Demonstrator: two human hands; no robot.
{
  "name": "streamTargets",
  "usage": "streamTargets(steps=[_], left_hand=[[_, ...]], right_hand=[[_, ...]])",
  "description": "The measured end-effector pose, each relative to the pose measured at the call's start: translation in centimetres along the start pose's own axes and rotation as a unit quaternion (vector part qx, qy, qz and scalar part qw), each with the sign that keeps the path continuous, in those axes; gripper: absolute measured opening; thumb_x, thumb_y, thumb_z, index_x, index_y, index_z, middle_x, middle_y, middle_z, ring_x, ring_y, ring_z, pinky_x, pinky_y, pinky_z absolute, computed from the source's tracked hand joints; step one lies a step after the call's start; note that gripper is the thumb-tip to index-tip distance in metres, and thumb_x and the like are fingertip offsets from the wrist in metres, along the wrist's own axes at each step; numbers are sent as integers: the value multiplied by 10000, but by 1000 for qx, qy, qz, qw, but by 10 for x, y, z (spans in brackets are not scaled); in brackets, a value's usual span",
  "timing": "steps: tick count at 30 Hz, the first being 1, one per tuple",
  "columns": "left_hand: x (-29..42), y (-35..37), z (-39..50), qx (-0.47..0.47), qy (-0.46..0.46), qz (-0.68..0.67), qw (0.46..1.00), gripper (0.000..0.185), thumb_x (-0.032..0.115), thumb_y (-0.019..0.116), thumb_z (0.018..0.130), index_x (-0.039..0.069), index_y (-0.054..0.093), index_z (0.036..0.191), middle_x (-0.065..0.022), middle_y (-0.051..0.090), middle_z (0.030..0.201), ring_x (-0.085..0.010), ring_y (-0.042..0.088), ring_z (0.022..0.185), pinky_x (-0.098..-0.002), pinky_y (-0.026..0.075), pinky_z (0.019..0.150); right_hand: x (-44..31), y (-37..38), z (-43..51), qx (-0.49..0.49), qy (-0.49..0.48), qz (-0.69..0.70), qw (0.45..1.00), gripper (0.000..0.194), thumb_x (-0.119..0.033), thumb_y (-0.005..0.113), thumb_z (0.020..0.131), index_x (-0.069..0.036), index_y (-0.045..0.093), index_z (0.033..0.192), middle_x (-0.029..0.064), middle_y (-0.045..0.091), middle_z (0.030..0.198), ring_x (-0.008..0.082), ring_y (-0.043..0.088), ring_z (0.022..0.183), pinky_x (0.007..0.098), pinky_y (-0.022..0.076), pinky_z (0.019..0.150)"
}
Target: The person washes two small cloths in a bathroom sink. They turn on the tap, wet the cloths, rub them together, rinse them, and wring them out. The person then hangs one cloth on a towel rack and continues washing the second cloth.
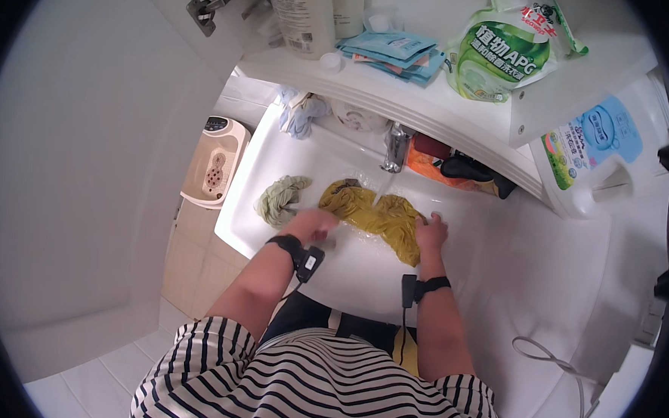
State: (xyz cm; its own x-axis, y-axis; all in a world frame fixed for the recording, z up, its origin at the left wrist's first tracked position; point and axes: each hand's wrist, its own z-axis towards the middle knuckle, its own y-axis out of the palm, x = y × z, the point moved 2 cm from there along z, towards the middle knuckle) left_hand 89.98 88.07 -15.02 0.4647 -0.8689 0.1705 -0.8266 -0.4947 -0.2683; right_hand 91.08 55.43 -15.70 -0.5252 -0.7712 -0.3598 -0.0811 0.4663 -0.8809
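Observation:
A wet yellow cloth [377, 214] lies spread and crumpled in the white sink [359, 278], with water from the chrome tap [395, 150] running onto it. At the cloth's right edge is my right hand [432, 235], its fingers on the fabric. My left hand [315, 225] is blurred, just off the cloth's left end, and its fingers are hard to make out. A bunched pale green cloth [281, 200] sits in the sink beyond my left hand, to its left. Each wrist wears a black strap with a small cabled box.
Above the sink, a cabinet shelf [296, 68] holds bottles, blue sachets [397, 47] and a green detergent pouch [496, 53]. A large white jug [593, 149] stands right. The open cabinet door [87, 167] fills the left. A foot-bath tub [215, 163] is on the floor.

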Motion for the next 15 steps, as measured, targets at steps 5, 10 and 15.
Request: streamTargets(steps=[5,10,15], left_hand=[[-5,35,19,250,52,14,967,460,490,518,891,137,574,1181,-169,698,1006,-263,693,795,-397,544,730],[55,31,3,106,68,-615,778,620,547,578,888,200,393,1368,-107,652,1172,-275,671,920,-470,536,788],[45,35,50,-120,207,-832,501,505,473,572,935,184,447,1329,-101,653,1107,-287,653,921,-453,555,792]], right_hand=[[-30,45,-30,65,-16,-46,997,573,-327,711,767,-89,569,1269,175,550,1199,387,512,1127,435,462,928],[-30,127,-23,-104,-94,327,935,373,-169,662,775,-49,629,1126,178,574,1142,353,559,1062,421,485,859],[-128,25,-116,-107,-294,295,903,243,-181,645,793,-10,654,966,190,631,956,378,608,928,426,494,806]])
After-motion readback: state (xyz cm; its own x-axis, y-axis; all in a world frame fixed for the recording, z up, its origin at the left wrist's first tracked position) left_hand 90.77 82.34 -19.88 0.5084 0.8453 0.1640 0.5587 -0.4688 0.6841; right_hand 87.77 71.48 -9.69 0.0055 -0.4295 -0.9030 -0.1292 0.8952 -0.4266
